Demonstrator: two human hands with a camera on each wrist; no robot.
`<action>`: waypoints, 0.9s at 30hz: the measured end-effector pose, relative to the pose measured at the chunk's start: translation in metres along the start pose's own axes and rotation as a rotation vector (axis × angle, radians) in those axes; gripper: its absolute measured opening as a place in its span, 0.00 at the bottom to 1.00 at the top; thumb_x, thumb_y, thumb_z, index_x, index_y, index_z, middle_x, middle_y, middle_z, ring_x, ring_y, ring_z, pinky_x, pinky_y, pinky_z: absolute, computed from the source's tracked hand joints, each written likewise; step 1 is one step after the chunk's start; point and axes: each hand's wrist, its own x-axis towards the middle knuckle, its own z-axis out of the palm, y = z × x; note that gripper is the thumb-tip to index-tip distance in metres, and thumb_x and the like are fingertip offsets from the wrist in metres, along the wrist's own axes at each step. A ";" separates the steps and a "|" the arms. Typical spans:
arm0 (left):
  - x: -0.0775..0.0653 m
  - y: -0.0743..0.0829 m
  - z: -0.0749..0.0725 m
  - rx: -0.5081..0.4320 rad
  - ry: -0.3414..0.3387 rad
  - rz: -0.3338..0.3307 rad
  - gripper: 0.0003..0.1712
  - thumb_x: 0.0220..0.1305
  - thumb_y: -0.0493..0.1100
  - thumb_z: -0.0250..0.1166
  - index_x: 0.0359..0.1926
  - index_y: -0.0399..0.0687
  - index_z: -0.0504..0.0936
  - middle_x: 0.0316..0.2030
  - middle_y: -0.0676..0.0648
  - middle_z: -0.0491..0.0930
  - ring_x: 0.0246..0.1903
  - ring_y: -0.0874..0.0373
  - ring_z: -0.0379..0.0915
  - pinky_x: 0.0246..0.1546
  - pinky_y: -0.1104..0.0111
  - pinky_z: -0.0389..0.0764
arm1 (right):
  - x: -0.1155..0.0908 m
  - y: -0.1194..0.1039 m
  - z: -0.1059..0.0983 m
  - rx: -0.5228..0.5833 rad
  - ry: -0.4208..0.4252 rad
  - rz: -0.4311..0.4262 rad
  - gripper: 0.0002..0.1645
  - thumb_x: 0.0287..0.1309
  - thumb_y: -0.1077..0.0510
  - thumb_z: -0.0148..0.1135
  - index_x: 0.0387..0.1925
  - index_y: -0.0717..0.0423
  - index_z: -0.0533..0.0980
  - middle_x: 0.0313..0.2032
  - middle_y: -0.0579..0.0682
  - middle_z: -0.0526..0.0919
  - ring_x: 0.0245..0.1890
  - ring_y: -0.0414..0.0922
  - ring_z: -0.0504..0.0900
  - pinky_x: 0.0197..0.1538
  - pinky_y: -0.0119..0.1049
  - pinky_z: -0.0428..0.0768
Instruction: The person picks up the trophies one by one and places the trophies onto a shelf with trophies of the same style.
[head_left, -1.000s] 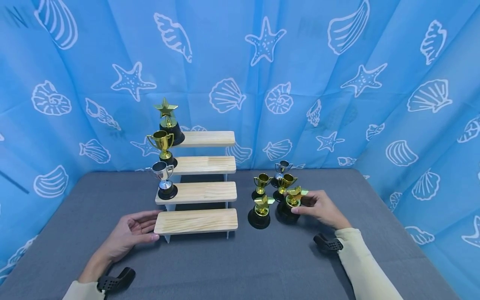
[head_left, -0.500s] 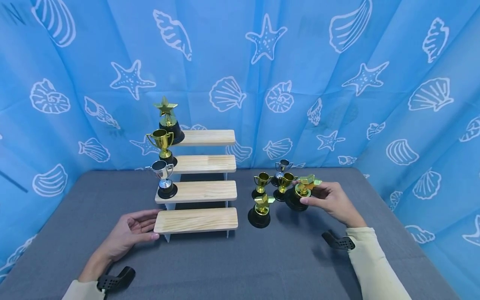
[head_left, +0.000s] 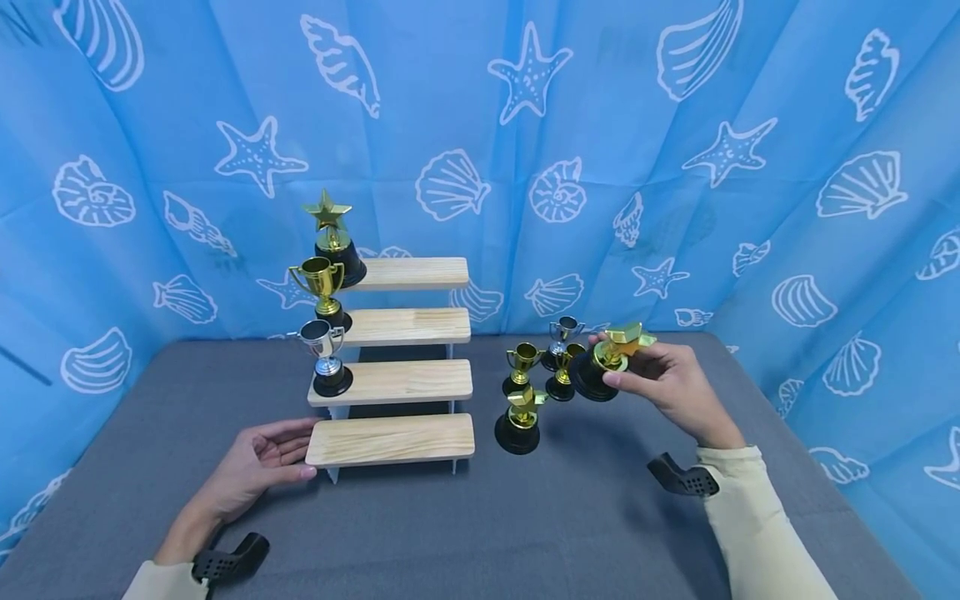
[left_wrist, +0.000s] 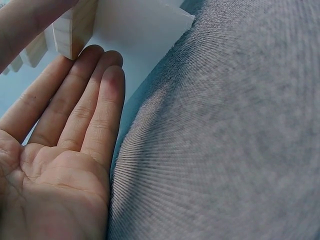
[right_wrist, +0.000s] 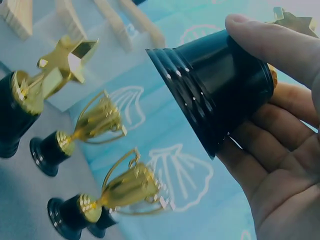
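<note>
My right hand [head_left: 675,387] holds a gold star trophy [head_left: 609,362] tilted above the table, its thumb and fingers around the black base [right_wrist: 220,75]. Below and left of it stand another star trophy [head_left: 517,425], two gold cup trophies [head_left: 522,367] and a silver cup trophy [head_left: 564,337]. At the left, my left hand [head_left: 258,462] touches the end of the lowest step of a wooden stepped display stand [head_left: 390,440]. Its fingers [left_wrist: 102,115] are nearly straight and hold nothing.
On the stand's left side, a star trophy [head_left: 330,242] is on the top step, a gold cup [head_left: 321,287] on the second and a silver cup [head_left: 326,358] on the third. A blue shell-patterned curtain [head_left: 480,108] hangs behind the grey-covered table [head_left: 525,533].
My right hand has lifted the star trophy off the table, moving it up and slightly right and tilting it. The left hand stays at the stand.
</note>
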 end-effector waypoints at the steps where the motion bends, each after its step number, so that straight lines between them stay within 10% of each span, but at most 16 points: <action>1: 0.000 0.000 0.000 0.003 0.001 -0.002 0.43 0.56 0.23 0.70 0.68 0.14 0.57 0.64 0.21 0.67 0.55 0.64 0.79 0.58 0.69 0.81 | 0.001 -0.003 0.000 -0.006 0.002 -0.004 0.26 0.62 0.66 0.69 0.62 0.63 0.78 0.60 0.57 0.81 0.52 0.41 0.84 0.49 0.29 0.87; 27: 0.000 -0.001 -0.001 0.015 0.010 -0.014 0.44 0.56 0.23 0.70 0.68 0.14 0.57 0.64 0.20 0.67 0.55 0.65 0.78 0.58 0.70 0.81 | 0.061 -0.071 0.024 0.126 -0.021 -0.171 0.25 0.63 0.66 0.68 0.62 0.63 0.78 0.61 0.58 0.80 0.61 0.49 0.79 0.62 0.35 0.82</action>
